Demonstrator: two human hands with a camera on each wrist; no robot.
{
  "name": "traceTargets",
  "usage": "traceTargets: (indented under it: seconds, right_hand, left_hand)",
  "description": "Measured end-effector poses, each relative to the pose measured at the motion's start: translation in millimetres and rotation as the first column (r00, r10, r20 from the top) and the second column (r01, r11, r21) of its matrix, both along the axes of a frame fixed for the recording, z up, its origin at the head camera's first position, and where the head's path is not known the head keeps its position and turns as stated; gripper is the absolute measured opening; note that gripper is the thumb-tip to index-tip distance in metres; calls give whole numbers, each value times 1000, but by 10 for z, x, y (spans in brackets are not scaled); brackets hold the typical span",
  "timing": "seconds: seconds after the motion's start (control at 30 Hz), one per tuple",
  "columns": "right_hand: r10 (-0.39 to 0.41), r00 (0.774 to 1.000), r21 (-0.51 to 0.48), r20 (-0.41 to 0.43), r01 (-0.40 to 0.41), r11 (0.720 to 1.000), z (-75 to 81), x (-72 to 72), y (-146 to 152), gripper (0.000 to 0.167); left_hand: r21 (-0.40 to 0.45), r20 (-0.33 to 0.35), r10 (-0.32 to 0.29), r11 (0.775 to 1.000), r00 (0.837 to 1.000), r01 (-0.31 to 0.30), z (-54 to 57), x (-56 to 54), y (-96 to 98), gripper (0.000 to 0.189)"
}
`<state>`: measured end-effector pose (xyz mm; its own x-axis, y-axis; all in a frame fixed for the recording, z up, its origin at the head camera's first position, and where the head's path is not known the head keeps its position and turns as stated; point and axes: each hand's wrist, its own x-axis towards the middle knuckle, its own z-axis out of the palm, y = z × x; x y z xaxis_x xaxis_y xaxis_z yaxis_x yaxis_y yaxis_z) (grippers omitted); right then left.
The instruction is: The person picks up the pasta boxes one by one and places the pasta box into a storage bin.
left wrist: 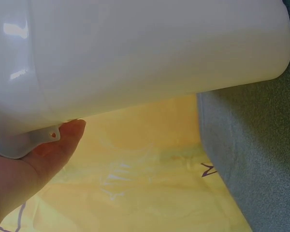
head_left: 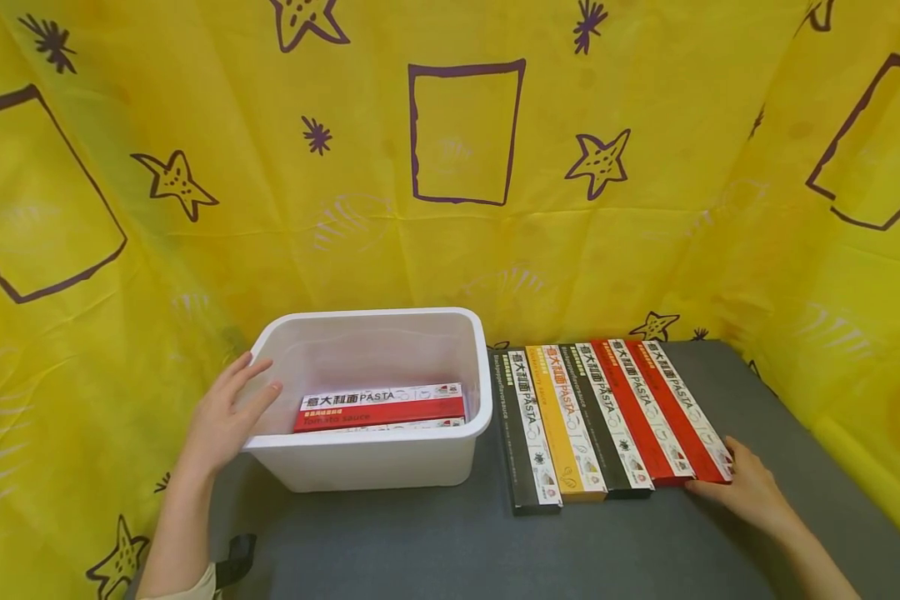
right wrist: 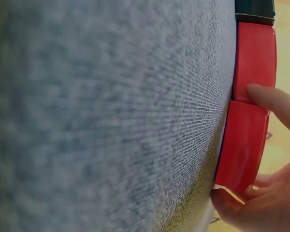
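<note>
A white plastic bin [head_left: 367, 462] stands on the dark grey table, with a red pasta box [head_left: 390, 408] lying inside and part of another box showing in front of it. My left hand [head_left: 221, 417] holds the bin's left rim; one finger [left wrist: 70, 140] shows outside, under the lip. To the right, several long pasta boxes lie side by side: black, yellow [head_left: 566, 425], black and two red. My right hand [head_left: 750, 492] pinches the near end of the rightmost red pasta box [head_left: 686, 417], the thumb [right wrist: 268, 99] at the seam with its red neighbour [right wrist: 256, 58].
A yellow cloth [head_left: 465, 250] with purple stars and frames hangs behind and along both sides. The bin's right wall stands close to the leftmost black pasta box [head_left: 532, 467]. Grey table surface [head_left: 390, 550] runs in front of the bin and boxes.
</note>
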<state>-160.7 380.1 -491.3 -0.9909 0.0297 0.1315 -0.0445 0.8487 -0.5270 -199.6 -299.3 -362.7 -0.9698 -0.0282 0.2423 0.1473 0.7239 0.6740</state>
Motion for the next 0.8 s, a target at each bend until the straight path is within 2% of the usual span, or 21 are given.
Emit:
traceTargets:
  seconds: [0.47,0.8]
  right_hand:
    - [68,997,-81,31,-65,995,-37,-36,-4,78]
    - [-19,991,-46,129,25,999,66,-2,6,92]
  left_hand:
    - [-2,2,1,1000,1000,-1,5,0,3,60]
    - [7,-3,0,1000,1000,0,15,8,11,60]
